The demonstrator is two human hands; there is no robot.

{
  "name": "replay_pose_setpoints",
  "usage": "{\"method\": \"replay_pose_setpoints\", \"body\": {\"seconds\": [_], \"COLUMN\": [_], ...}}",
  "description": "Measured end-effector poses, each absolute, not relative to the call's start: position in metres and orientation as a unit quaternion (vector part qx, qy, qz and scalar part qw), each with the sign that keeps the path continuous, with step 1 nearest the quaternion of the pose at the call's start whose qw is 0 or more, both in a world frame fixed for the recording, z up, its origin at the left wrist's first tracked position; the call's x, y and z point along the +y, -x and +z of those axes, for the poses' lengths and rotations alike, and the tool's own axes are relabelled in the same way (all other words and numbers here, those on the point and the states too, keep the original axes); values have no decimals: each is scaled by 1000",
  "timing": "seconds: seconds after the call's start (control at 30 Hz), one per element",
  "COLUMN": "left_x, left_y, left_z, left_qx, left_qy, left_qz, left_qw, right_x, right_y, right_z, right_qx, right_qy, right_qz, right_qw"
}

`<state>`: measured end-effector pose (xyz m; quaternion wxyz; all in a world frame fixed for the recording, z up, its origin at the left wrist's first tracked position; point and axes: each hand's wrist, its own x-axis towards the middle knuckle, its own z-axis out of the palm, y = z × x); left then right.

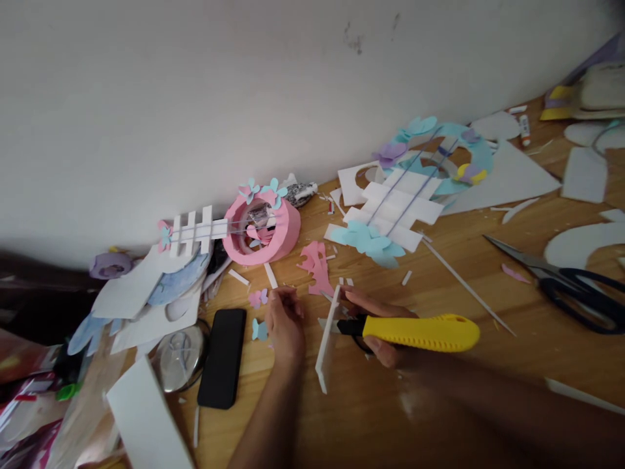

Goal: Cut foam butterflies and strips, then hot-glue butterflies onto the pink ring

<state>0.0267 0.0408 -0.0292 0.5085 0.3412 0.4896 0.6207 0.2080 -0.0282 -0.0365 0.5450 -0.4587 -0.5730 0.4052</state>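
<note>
My right hand (390,326) is wrapped round a yellow utility knife (420,332), whose blade end points left at a white foam strip (328,342). The strip stands on edge between my two hands, its top end by my right fingertips. My left hand (286,319) is to the left of the strip, apart from it, with its fingers curled together near the table; whether they hold something is too small to tell. Beyond my hands lie pink paper scraps (319,267) and small white bits.
Behind are a pink ring craft (288,234) and a blue-and-white strung craft (415,195). A black phone (222,358) and a round tin (180,358) lie left. Scissors (561,280) and white foam offcuts lie right. A wall (195,98) bounds the table.
</note>
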Motion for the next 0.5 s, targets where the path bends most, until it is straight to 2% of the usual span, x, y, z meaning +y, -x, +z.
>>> {"method": "replay_pose_setpoints", "body": {"seconds": [0.5], "left_x": [40], "left_y": [-27], "left_z": [-28], "left_qx": [494], "left_qy": [-346], "left_qz": [617], "left_qw": [505], "right_x": [-28], "right_y": [-209], "right_z": [-29], "right_qx": [-558], "right_qy": [447], "right_qz": [431], "right_qw": [550]}}
